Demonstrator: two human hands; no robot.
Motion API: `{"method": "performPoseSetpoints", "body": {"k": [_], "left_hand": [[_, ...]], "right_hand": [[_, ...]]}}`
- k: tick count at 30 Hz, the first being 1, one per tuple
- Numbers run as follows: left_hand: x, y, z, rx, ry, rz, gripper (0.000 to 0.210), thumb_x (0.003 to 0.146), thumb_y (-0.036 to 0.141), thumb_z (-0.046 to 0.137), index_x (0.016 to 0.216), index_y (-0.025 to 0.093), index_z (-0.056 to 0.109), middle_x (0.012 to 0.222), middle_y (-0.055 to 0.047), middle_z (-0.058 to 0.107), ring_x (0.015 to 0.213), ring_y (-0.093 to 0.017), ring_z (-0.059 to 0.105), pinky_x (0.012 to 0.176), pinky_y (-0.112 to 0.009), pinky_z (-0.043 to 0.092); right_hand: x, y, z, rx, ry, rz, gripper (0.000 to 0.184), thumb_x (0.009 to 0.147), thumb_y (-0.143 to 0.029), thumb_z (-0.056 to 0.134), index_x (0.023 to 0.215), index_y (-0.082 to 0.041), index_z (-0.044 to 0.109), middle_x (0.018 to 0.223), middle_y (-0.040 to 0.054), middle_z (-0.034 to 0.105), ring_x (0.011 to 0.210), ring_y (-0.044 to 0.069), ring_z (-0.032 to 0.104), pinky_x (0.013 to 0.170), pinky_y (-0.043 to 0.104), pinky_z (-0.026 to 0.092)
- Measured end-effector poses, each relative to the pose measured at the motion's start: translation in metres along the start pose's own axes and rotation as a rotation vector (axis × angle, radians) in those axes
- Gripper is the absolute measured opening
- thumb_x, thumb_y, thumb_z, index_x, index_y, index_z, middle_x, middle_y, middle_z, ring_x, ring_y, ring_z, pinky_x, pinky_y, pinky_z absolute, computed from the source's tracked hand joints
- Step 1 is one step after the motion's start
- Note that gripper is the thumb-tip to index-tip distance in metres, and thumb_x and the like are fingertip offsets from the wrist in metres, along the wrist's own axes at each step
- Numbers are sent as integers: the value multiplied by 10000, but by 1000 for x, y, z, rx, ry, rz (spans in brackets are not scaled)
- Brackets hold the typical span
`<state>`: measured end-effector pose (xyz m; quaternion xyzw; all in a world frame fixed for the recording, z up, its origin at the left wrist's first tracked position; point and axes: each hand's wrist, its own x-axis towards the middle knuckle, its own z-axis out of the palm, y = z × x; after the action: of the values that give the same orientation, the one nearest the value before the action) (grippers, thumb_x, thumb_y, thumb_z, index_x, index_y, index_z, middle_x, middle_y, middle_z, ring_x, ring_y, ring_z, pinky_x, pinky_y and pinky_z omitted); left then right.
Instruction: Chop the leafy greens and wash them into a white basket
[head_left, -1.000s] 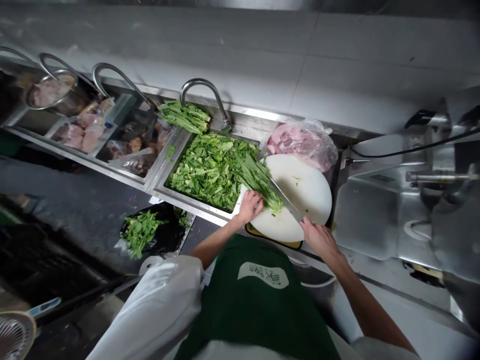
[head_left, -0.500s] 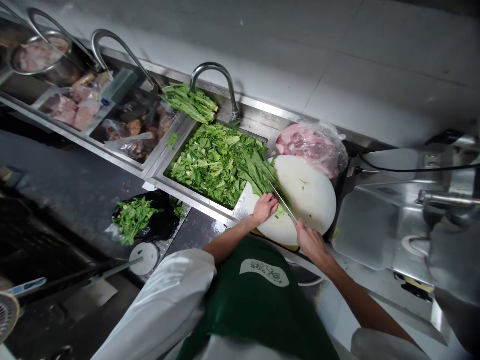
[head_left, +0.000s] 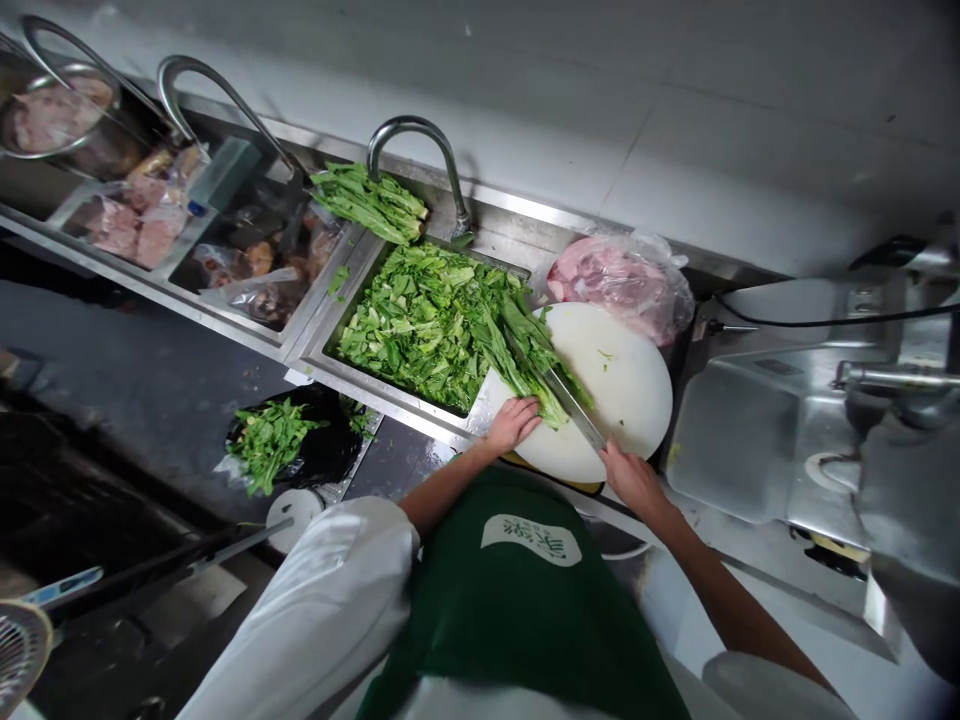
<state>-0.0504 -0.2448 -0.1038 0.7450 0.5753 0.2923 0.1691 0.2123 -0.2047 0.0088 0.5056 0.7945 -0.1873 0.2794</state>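
My right hand is wrapped round the handle of a knife. Its blade points up and left into a bunch of leafy greens, and leaves hide the tip. The bunch lies from the sink across the left part of a round white cutting board. Beside the bunch's near end, my left hand rests with its fingers stretched out, fingertips at or close to the leaves; contact is hard to make out. Chopped greens fill the sink to the left.
Bagged raw meat sits behind the board. A faucet arches over the sink, with more whole greens at its base. Farther left, sinks hold bagged meat. Below stands a black bag with leaves. Metal equipment borders the right.
My left hand has drawn back left from on top of the greens to beside their near end. The knife blade now lies in among the leaves, and the bunch is more spread out.
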Motion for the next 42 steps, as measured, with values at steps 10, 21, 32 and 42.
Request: {"method": "performPoseSetpoints", "body": {"k": [10, 21, 32, 42], "left_hand": [[15, 14, 23, 84, 117, -108, 268, 1042, 340, 487, 1072, 201, 714, 1084, -101, 621, 978, -228, 517, 872, -390, 464], [14, 11, 28, 123, 61, -129, 270, 1044, 325, 465, 1118, 212, 699, 1055, -103, 605, 945, -232, 522, 849, -402, 450], [8, 11, 34, 166, 68, -99, 263, 1047, 319, 466, 1098, 207, 699, 1076, -104, 615, 943, -241, 501, 850, -407, 425], [5, 10, 37, 98, 10, -141, 303, 1059, 329, 419, 1099, 207, 693, 1072, -118, 600, 971, -249, 516, 865, -425, 449]], "right_hand": [[-45, 5, -2, -42, 2, -42, 281, 1081, -290, 294, 1213, -170, 511, 874, 101, 761, 812, 242, 738, 662, 295, 381], [-20, 9, -10, -71, -78, -104, 244, 1062, -242, 350, 1235, -150, 494, 926, 129, 757, 885, 254, 737, 697, 303, 382], [-16, 10, -17, -104, -51, -164, 200, 1038, -220, 385, 1188, -156, 501, 863, 110, 737, 830, 230, 721, 676, 284, 362], [-15, 9, -23, -87, -74, -158, 245, 1075, -283, 314, 1144, -161, 515, 850, 109, 730, 837, 239, 725, 659, 289, 347]]}}
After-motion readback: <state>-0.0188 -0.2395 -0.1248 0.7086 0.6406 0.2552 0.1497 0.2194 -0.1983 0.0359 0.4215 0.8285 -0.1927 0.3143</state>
